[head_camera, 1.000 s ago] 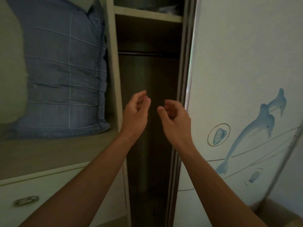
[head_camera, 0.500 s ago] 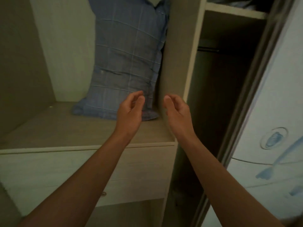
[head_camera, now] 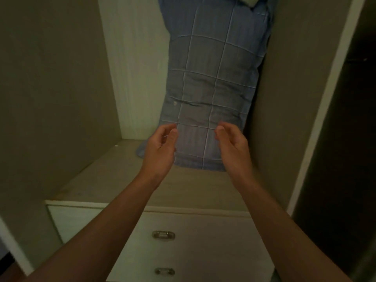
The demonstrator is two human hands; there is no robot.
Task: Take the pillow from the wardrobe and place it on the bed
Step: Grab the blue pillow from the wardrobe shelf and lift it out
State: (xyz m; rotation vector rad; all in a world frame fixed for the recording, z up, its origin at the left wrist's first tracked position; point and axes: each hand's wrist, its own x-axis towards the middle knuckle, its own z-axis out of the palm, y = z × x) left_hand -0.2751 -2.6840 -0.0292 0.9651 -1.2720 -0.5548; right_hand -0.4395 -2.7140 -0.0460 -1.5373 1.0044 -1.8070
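A blue checked pillow (head_camera: 211, 82) stands upright on the wardrobe shelf (head_camera: 114, 180), leaning against the right side panel. Both of my hands are raised in front of its lower part, palms facing each other. My left hand (head_camera: 160, 149) hovers before the pillow's lower left corner with loosely curled fingers and holds nothing. My right hand (head_camera: 232, 145) hovers before the lower right part, fingers loosely curled too, empty. Whether the fingertips touch the fabric I cannot tell. The pillow's top runs out of view, and no bed is in sight.
Below the shelf are two white drawers, each with a metal handle (head_camera: 163, 234). A vertical wardrobe panel (head_camera: 289, 98) bounds the niche on the right, with a dark open compartment (head_camera: 345, 139) beyond it. The niche's left wall (head_camera: 50, 88) is plain.
The view swung left from the dark compartment and dolphin door to the pillow niche. Both hands moved with it and now hang before the pillow's lower part, a little further apart.
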